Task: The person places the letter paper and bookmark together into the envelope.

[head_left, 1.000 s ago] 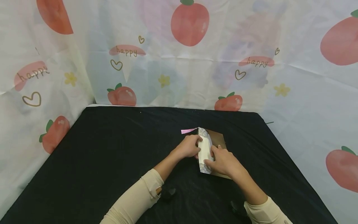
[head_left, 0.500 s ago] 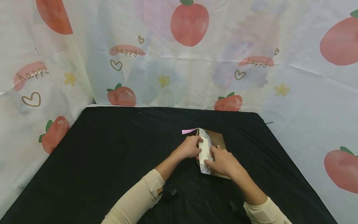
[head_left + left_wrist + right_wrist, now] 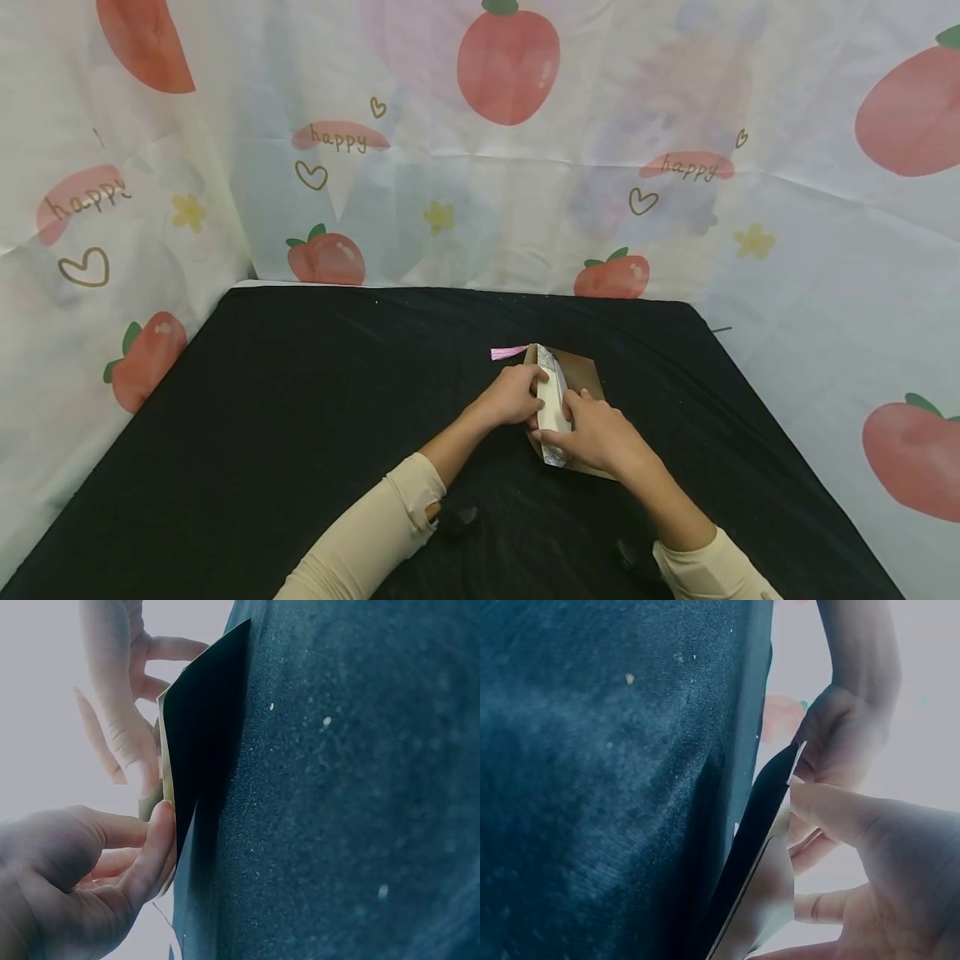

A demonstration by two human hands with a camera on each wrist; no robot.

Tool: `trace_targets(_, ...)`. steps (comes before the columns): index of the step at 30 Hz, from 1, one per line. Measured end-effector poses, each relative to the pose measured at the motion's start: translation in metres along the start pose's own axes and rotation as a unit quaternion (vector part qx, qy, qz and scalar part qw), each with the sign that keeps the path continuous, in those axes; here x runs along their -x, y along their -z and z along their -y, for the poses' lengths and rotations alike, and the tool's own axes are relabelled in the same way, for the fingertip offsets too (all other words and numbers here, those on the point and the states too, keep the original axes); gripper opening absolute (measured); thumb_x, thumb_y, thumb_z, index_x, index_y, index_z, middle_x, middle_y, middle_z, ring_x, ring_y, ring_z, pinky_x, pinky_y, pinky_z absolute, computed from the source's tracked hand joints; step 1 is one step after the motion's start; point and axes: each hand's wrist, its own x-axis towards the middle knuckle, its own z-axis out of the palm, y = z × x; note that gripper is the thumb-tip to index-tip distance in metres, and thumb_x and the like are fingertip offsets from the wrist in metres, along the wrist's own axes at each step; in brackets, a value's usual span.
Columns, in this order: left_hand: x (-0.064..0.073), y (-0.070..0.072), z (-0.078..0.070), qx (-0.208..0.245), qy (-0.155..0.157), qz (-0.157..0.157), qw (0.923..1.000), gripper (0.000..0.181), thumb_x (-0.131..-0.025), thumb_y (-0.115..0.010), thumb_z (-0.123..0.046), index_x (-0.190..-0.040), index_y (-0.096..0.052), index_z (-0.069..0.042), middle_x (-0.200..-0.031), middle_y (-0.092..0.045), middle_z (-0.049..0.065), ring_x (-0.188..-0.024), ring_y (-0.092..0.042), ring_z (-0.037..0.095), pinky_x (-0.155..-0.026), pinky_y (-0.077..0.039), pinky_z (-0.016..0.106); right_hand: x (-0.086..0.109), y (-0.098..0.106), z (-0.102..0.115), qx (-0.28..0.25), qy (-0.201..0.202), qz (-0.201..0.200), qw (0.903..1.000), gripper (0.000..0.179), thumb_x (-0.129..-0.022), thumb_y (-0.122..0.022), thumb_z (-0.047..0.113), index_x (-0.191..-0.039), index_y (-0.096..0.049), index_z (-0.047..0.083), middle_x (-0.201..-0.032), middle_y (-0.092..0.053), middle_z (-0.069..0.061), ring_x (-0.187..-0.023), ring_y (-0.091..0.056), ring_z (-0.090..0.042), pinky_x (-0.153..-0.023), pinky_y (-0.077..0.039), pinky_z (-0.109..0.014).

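Note:
A small book [image 3: 581,371] with brown covers stands partly open on the black cloth, right of the middle in the head view. Its cream strip with grey patterned ends [image 3: 552,404] faces up, and a pink tassel [image 3: 509,353] sticks out at the top left. My left hand [image 3: 512,395] pinches the book's left side between thumb and fingers. From the right, my right hand [image 3: 598,429] grips the strip, its thumb reaching across to the left edge. In the left wrist view the dark cover [image 3: 202,712] slants up from the cloth. The right wrist view shows the brown inner face [image 3: 769,889].
Black cloth [image 3: 300,417] covers the table. White curtains [image 3: 480,200] printed with peaches and hearts stand behind it and at both sides. Small dark objects [image 3: 457,521] lie near both forearms.
The cream strip has turned and shifted slightly right, showing more brown cover on its left. My right thumb has moved left to that edge. The tassel has shifted a little right.

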Motion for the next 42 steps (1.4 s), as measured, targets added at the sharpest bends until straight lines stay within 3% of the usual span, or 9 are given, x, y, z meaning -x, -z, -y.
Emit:
trace_targets(12, 0.001, 0.003, 0.001, 0.021, 0.011, 0.011, 0.9997, 0.038, -0.093, -0.069, 0.008, -0.131, -0.061, 0.007, -0.089, -0.068, 0.009, -0.051, -0.064, 0.011, -0.051, -0.053, 0.021, 0.001, 0.0, 0.002, 0.007, -0.005, 0.007, 0.9999, 0.054, -0.084, -0.08, 0.055, -0.091, -0.052, 0.01, -0.085, -0.048, -0.007, -0.064, -0.049, -0.023, -0.053, -0.039, -0.035)
trace_targets(16, 0.001, 0.003, 0.001, 0.027, 0.018, 0.013, 0.9994, 0.038, -0.094, -0.069, 0.008, -0.131, -0.061, 0.007, -0.092, -0.068, 0.011, -0.052, -0.064, 0.011, -0.051, -0.054, 0.022, 0.001, 0.0, 0.002, 0.002, -0.001, 0.008, 1.0, 0.051, -0.084, -0.083, 0.048, -0.091, -0.05, 0.01, -0.089, -0.051, -0.009, -0.063, -0.049, -0.023, -0.053, -0.037, -0.035)
trace_targets(21, -0.001, 0.004, 0.001, 0.031, 0.016, 0.011, 0.9993, 0.037, -0.094, -0.07, 0.007, -0.13, -0.062, 0.007, -0.095, -0.068, 0.014, -0.055, -0.067, 0.014, -0.052, -0.054, 0.022, 0.002, 0.0, 0.002, 0.001, 0.01, 0.004, 0.9999, 0.045, -0.083, -0.085, 0.039, -0.093, -0.051, 0.01, -0.108, -0.059, -0.02, -0.063, -0.051, -0.022, -0.052, -0.038, -0.034)
trace_targets(25, -0.003, 0.003, 0.0, 0.02, 0.015, 0.009, 0.9997, 0.036, -0.093, -0.07, 0.007, -0.129, -0.062, 0.006, -0.089, -0.067, 0.01, -0.056, -0.069, 0.015, -0.052, -0.054, 0.022, 0.002, 0.0, 0.001, 0.001, 0.011, 0.004, 0.9999, 0.045, -0.085, -0.084, 0.04, -0.093, -0.051, 0.01, -0.103, -0.057, -0.017, -0.062, -0.05, -0.022, -0.052, -0.038, -0.034)
trace_targets(30, -0.004, 0.001, 0.001, 0.001, 0.012, 0.012, 0.9999, 0.036, -0.093, -0.071, 0.007, -0.128, -0.063, 0.005, -0.077, -0.062, 0.003, -0.055, -0.067, 0.012, -0.052, -0.052, 0.021, 0.001, -0.001, 0.0, -0.004, 0.015, 0.004, 0.9999, 0.038, -0.093, -0.077, 0.039, -0.092, -0.051, 0.011, -0.115, -0.06, -0.024, -0.057, -0.049, -0.022, -0.05, -0.037, -0.034)
trace_targets(35, -0.006, -0.001, 0.003, -0.02, -0.001, 0.014, 0.9997, 0.035, -0.092, -0.072, 0.007, -0.127, -0.065, 0.004, -0.073, -0.063, 0.002, -0.053, -0.065, 0.009, -0.051, -0.05, 0.019, 0.0, -0.002, 0.0, -0.003, 0.027, -0.002, 0.9996, 0.02, -0.103, -0.059, 0.024, -0.089, -0.052, 0.012, -0.138, -0.053, -0.037, -0.069, -0.062, -0.032, -0.05, -0.039, -0.035)
trace_targets(42, -0.011, -0.004, 0.004, -0.031, -0.001, 0.022, 0.9993, 0.036, -0.091, -0.073, 0.006, -0.126, -0.065, 0.003, -0.07, -0.063, 0.001, -0.053, -0.065, 0.008, -0.051, -0.049, 0.018, -0.001, -0.002, 0.0, -0.013, 0.037, -0.027, 0.9989, 0.016, -0.1, -0.05, 0.012, -0.084, -0.05, 0.013, -0.137, -0.055, -0.037, -0.07, -0.055, -0.028, -0.048, -0.037, -0.034)
